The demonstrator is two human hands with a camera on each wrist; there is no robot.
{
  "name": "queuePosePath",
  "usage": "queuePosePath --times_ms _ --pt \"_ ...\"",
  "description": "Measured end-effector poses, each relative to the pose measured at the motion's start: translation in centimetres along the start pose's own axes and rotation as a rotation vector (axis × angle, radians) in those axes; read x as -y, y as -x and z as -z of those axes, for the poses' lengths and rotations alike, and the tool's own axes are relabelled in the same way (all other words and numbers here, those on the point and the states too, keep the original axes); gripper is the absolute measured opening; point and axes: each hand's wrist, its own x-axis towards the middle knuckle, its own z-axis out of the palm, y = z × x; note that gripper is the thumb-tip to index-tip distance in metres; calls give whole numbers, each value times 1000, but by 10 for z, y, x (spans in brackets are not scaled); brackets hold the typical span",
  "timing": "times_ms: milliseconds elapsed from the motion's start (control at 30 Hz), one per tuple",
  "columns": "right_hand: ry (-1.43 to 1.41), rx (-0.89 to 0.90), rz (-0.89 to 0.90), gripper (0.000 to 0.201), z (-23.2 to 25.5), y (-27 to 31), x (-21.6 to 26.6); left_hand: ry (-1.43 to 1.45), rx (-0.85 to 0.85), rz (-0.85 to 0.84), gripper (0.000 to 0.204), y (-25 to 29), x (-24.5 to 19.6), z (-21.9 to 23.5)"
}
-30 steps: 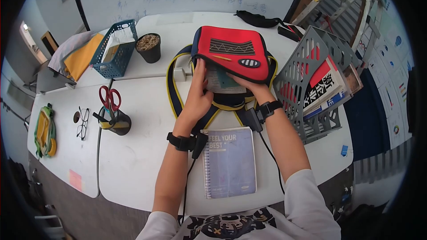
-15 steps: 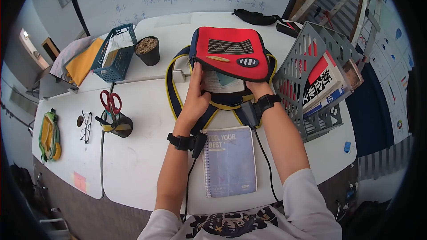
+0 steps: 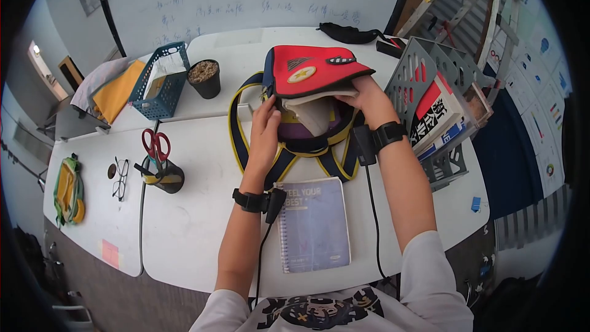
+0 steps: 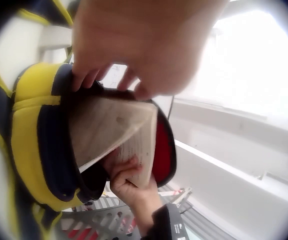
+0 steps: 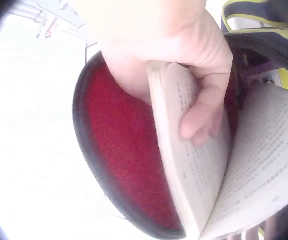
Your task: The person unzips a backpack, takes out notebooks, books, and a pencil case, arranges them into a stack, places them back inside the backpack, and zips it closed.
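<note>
A small red and navy backpack (image 3: 316, 64) with yellow-edged straps lies on the table, its red front flap raised and bulging. My right hand (image 3: 373, 99) reaches under the flap and grips a thick paperback book (image 5: 176, 150) by its pages, thumb on one side and fingers on the other. The book is partly inside the bag, and some of its pages fan away in the right wrist view. My left hand (image 3: 264, 135) holds the left edge of the bag's opening, with its fingertips at the rim in the left wrist view.
A blue spiral notebook (image 3: 315, 224) lies in front of the backpack. At right stands a grey file rack (image 3: 402, 80) with books. Left are a pen holder with scissors (image 3: 157, 144), glasses (image 3: 120, 179), a potted plant (image 3: 206, 86), a blue basket (image 3: 150, 109) and a green pouch (image 3: 69, 190).
My right hand has gone from inside the bag up and right, lifting the book against the flap, which now tilts and bulges. My left hand stays at the bag's left edge.
</note>
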Motion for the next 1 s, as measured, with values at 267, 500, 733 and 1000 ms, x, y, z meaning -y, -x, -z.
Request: queuePosePath --times_ms 267,500,733,1000 --pt "-79 250 -40 22 -14 68 -32 842 230 392 50 16 -38 -5" --pt "436 203 153 53 2 167 -60 850 383 577 67 101 -51 4" --pt "490 288 49 77 35 257 -146 155 794 1021 45 159 -68 37" --pt "1475 279 114 68 17 261 -100 -639 408 505 42 153 -54 44"
